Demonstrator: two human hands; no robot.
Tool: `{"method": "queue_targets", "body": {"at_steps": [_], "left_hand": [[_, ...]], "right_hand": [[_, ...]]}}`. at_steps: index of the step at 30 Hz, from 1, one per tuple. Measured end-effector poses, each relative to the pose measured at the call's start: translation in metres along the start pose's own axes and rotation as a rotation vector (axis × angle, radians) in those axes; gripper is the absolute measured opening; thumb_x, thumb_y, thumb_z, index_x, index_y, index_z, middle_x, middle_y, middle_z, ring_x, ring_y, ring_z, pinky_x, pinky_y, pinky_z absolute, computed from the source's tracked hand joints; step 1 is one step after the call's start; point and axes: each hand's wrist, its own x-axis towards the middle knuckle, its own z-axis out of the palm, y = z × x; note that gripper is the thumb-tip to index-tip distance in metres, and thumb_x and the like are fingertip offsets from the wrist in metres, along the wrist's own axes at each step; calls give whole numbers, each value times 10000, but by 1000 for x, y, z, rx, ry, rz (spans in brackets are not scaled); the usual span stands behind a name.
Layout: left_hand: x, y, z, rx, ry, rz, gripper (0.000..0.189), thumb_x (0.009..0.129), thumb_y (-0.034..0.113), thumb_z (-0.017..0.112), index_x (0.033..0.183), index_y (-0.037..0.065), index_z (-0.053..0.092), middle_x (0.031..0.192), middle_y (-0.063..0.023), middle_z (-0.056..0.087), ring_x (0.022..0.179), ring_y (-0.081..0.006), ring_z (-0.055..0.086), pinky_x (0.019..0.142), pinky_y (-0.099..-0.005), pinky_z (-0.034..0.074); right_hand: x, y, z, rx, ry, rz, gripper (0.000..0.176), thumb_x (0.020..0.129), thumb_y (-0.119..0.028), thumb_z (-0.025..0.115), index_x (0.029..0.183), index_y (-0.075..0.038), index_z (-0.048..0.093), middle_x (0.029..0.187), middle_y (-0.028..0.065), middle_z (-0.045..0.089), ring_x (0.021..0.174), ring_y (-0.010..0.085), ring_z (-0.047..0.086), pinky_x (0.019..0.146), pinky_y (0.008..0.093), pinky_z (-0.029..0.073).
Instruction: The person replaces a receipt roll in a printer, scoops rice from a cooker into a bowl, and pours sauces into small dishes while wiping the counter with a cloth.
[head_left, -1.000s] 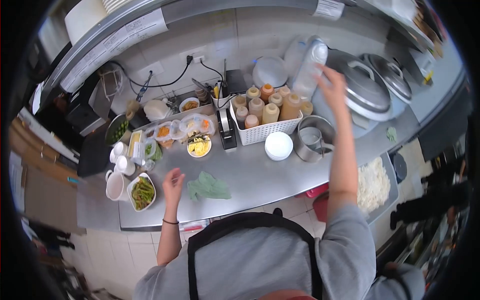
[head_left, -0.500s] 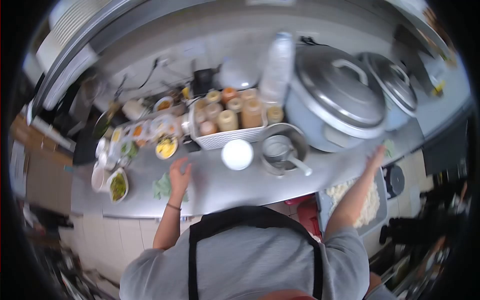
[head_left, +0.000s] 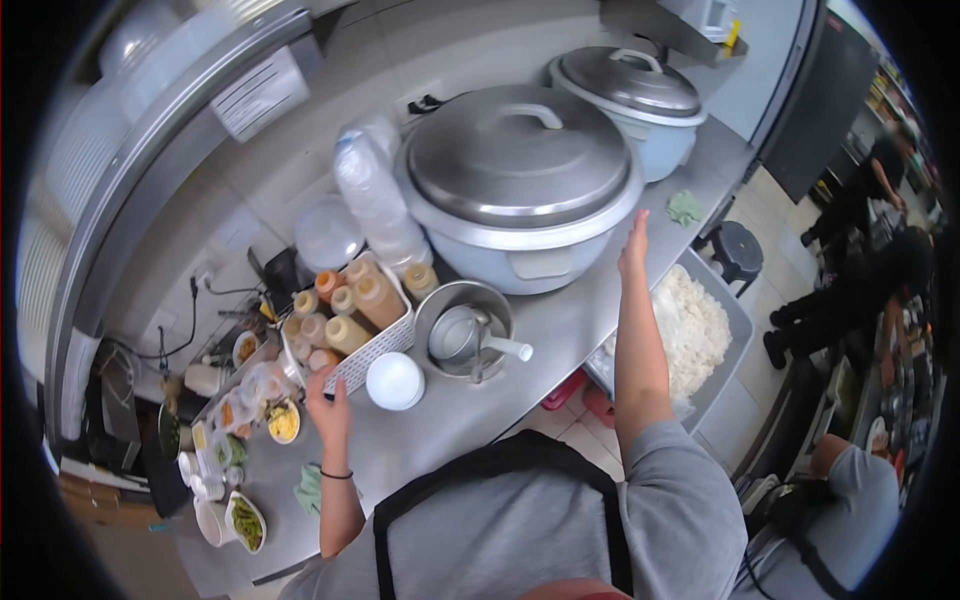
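My left hand [head_left: 327, 402] is over the steel counter, holding nothing, its fingers apart. It is close to the front corner of a white basket [head_left: 372, 352] full of sauce bottles [head_left: 347, 335], and a stack of white bowls [head_left: 395, 381] stands to its right. My right hand [head_left: 635, 245] reaches forward with fingers stretched out, empty, beside the big rice cooker [head_left: 520, 170]. Beyond that hand, a green cloth [head_left: 684, 208] lies crumpled on the counter. A metal pot [head_left: 421, 318] between my hands holds a strainer with a white handle [head_left: 508, 348].
A grey tub of rice [head_left: 735, 345] sits below the counter's right edge, near a black stool [head_left: 735, 252]. A second rice cooker [head_left: 632, 95] stands behind. Small food containers [head_left: 284, 422] and another green cloth [head_left: 309, 488] are at left. Other people [head_left: 860, 280] are at far right.
The view has swung to the right, showing more of the rice cookers and the people. My left hand now appears nearer the basket and bowls. Both hands stay empty.
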Motion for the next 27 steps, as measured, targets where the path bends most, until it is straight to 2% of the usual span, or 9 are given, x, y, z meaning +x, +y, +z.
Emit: {"method": "queue_targets", "body": {"at_steps": [4,7,9,10,12,15,18,22,27], "left_hand": [[14,36,13,-117,57,66,221,740,21,607,958,0,578,935,-122,581,867,-262,549,797,-322,422],[18,66,23,-77,46,93,227,743,12,601,968,0,575,939,-126,577,861,-250,543,783,-322,423],[23,75,38,-6,45,48,225,743,12,600,966,-5,575,946,-130,579,864,-253,543,773,-326,422],[26,81,49,-8,58,41,225,743,12,600,966,-5,575,946,-130,579,864,-253,543,773,-326,422],[31,101,63,-22,57,-15,225,741,15,601,963,-7,574,957,-135,578,881,-256,541,787,-329,415],[38,131,88,41,67,64,239,742,25,605,977,-2,568,968,-145,574,905,-275,536,814,-350,404],[44,153,103,107,52,98,250,740,29,609,985,8,565,971,-146,576,919,-296,532,834,-362,396],[52,161,106,139,86,47,247,729,23,607,973,13,574,958,-134,585,928,-292,535,837,-365,397],[63,168,99,229,77,0,242,723,5,598,964,21,588,962,-133,593,931,-288,544,841,-363,398]], "right_hand": [[65,9,-61,38,118,-21,825,776,-720,285,1392,-180,187,1458,50,134,1332,311,47,983,577,64],[112,-17,-78,59,239,-91,735,833,-627,330,1359,-117,270,1406,95,262,1293,287,202,995,514,169],[150,-41,-75,65,359,-247,603,883,-483,398,1287,-36,367,1305,146,400,1185,260,381,970,384,291],[170,-53,-72,65,345,-252,603,883,-483,398,1287,-36,367,1305,146,400,1185,260,381,970,384,291],[199,-86,-54,-41,452,-522,516,897,-376,446,1226,21,415,1227,168,472,1107,243,465,932,290,342],[250,-134,-31,-425,596,-805,495,879,-351,474,1195,30,441,1185,210,480,1112,320,453,943,370,337],[291,-171,10,-544,546,-906,450,837,-348,518,1178,-57,484,1193,173,480,1105,350,429,927,418,333],[329,-203,61,-1347,430,-962,465,758,-335,603,1174,-153,504,1159,110,507,1080,310,458,849,430,408],[395,-215,99,-1632,250,-932,309,891,-202,359,1144,-163,532,1125,119,534,1010,317,530,773,393,489]]}}
